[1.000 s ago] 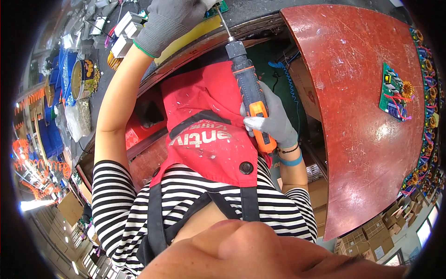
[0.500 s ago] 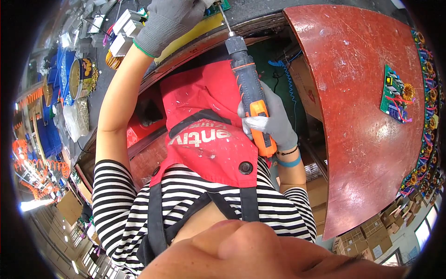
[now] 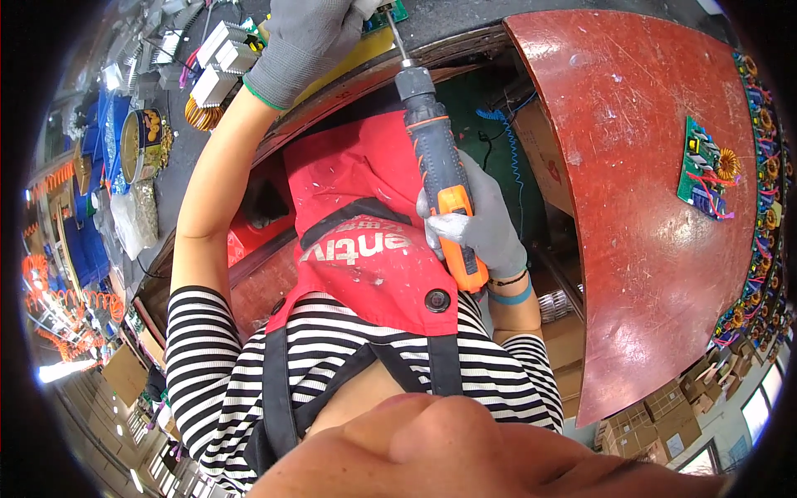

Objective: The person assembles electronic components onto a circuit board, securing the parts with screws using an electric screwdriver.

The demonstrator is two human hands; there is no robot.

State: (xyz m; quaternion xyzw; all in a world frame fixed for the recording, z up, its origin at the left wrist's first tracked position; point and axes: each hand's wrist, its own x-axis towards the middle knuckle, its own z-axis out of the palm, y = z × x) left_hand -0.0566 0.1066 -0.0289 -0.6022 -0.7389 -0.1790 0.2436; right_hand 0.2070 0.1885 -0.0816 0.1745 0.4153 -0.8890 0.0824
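My right hand (image 3: 481, 216), in a grey glove, is wrapped round a black and orange electric screwdriver (image 3: 436, 158). Its long bit points up and away from me, and the tip meets a green circuit board (image 3: 400, 12) at the near edge of the bench. My left hand (image 3: 311, 41), also gloved in grey, is bent over beside that board with its fingertips against it. The top of the picture cuts off part of that hand and most of the board. Beside my left wrist are silver heat sinks (image 3: 217, 83) and a copper-wound coil (image 3: 202, 114).
At the right, a worn red board (image 3: 639, 249) bears a circuit board with a coil (image 3: 704, 170); several similar assemblies (image 3: 760, 274) line its far side. On the left stand a round tin (image 3: 141, 141) and a clear plastic bag (image 3: 137, 220). A blue coiled cord (image 3: 510, 141) hangs beyond my right hand.
The screwdriver and my right hand have shifted slightly left and toward me. My left hand has moved a little to the right and nearer, and more heat sink shows beside it.
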